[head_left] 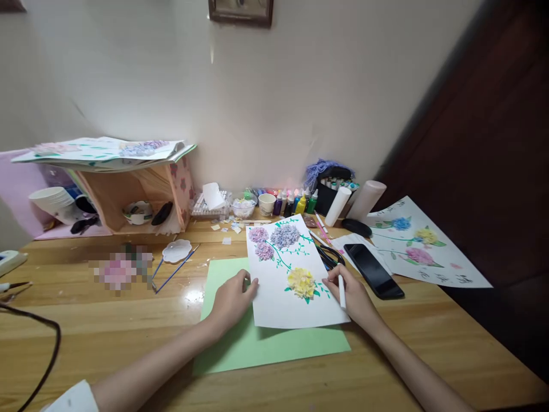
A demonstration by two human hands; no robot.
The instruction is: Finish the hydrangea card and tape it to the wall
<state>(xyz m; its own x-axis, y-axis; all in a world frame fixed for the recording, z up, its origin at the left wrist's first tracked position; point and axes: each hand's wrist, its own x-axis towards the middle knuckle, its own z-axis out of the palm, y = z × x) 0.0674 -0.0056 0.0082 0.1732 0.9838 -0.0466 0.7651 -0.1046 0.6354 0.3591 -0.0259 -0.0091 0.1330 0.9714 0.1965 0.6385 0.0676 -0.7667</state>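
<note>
A white sheet with a flower picture point(278, 303) appears slightly raised over a light green sheet point(240, 349). Pink, bluish-purple and yellow raised blossoms sit among painted green stems on it. At the picture's left edge is my left hand point(231, 300), closed, its thumb over the border and its other fingers curled, partly hidden. My right hand point(354, 294) is closed around a white marker pen point(342, 292) that points downward. Fingers of this hand also touch the picture's right edge. Beside it, a black phone point(373, 270) lies on the table.
Another flower picture point(454, 266) lies at the right edge of the wooden table point(141, 326). Paint bottles point(301, 204), a paper cup point(266, 203) and a marker case point(328, 194) line the wall. Leftward are a white palette point(176, 250), blue brushes point(175, 270) and a cardboard box point(182, 191).
</note>
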